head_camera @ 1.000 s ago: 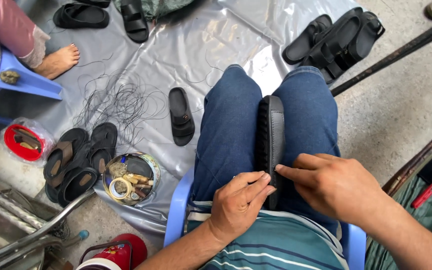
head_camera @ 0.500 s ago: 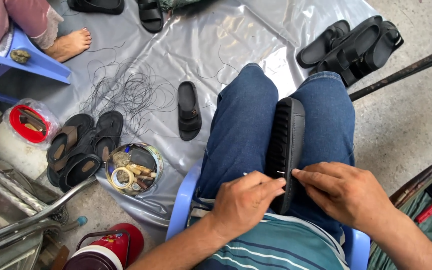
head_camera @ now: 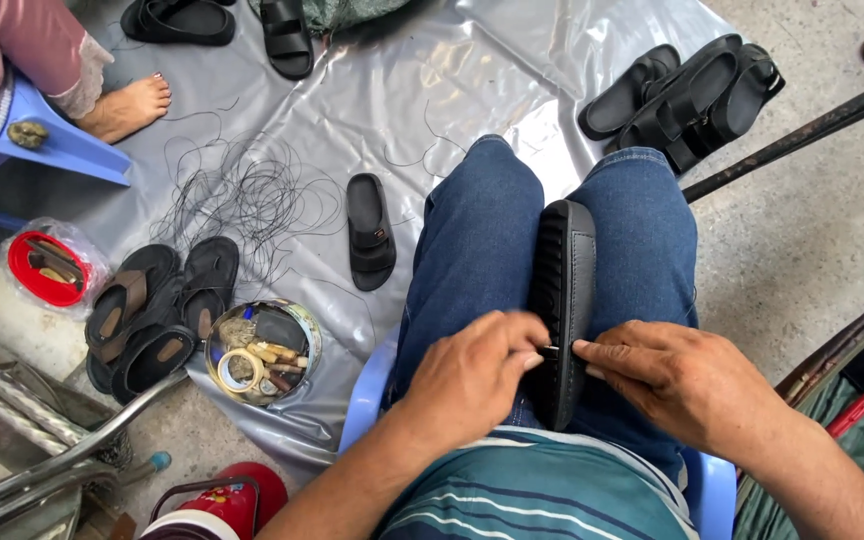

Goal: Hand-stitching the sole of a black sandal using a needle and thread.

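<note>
1. Head view shows the black sandal [head_camera: 564, 300] standing on edge between the person's knees, its ribbed sole facing left. It sits nearer the middle of the picture than a second ago, though that looks like the camera tilting; the sandal itself stays wedged between the thighs.
2. Both hands have closed in at the sandal's near end since then. The left hand [head_camera: 472, 375] is curled, pinching a small pale needle-like tool [head_camera: 549, 351] against the sole edge.
3. The right hand [head_camera: 682, 385] presses its fingertips onto the smooth strap side, fingers bent, steadying the sandal.
4. Denim covers the legs. A glossy grey plastic sheet [head_camera: 422, 90] covers the floor, strewn with thin black thread [head_camera: 242, 195]. A round tin [head_camera: 262, 352] holds odds and ends.
</note>
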